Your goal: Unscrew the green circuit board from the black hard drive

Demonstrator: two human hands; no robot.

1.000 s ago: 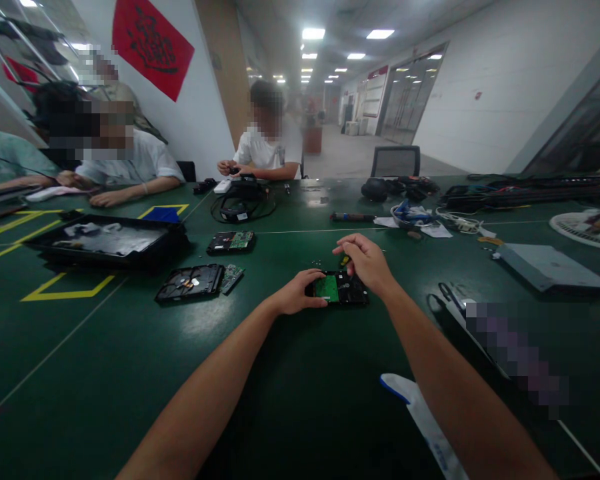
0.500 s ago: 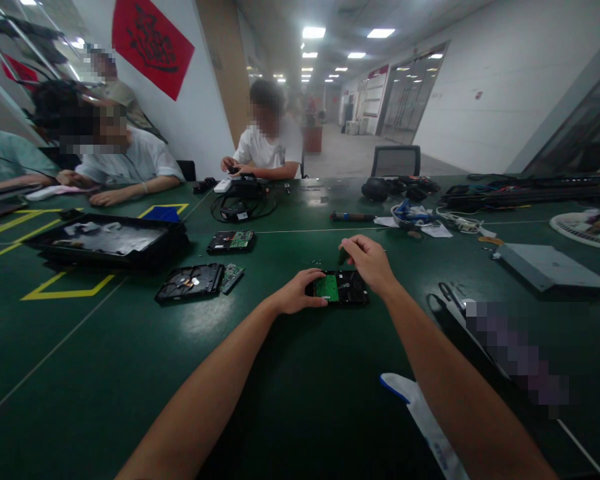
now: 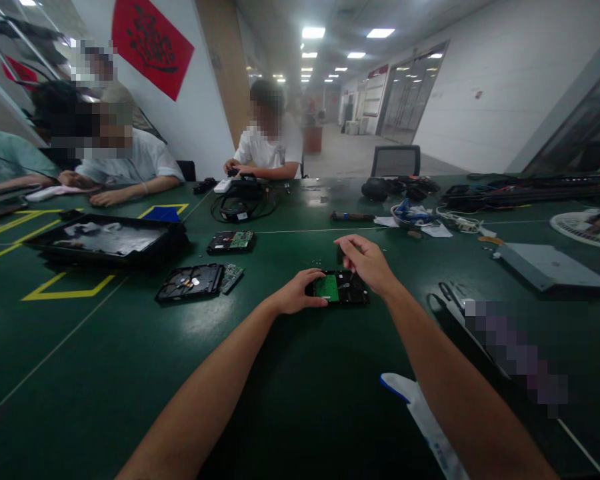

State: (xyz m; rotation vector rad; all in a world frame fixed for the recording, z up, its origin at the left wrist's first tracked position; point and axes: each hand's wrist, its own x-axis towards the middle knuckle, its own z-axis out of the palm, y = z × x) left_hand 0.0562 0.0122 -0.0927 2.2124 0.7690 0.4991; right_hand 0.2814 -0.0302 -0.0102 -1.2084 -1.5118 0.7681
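A hard drive lies flat on the green table, its bright green circuit board facing up. My left hand grips its left end, thumb on the near edge and fingers on the far one. Above the drive's right half, my right hand is closed on a small dark screwdriver, most of which the fingers hide. Several tiny screws are scattered just beyond the drive.
Left are another hard drive, a loose circuit board, a third drive and a black tray. A dark pen-like tool lies behind. Right are a grey metal box and a white-and-blue item. Co-workers sit opposite.
My right hand has shifted and turned slightly, and the screwdriver's angle has changed a little. My left hand and the hard drive have stayed in place.
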